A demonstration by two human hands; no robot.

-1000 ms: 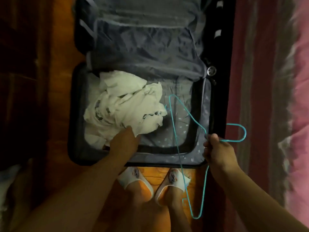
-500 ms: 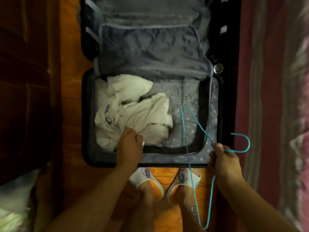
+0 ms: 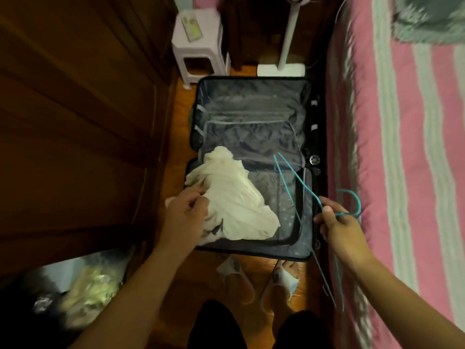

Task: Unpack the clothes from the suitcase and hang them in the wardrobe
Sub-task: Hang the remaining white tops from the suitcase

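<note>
The crumpled cream cotton garment (image 3: 234,197) lies in the near half of the open grey-lined suitcase (image 3: 251,117); the left hand (image 3: 185,215) pinches its edge. It looks light and limp, best taken at the shoulders. The right hand (image 3: 339,227) grips the thin teal wire hanger (image 3: 297,182), probably springy.
</note>
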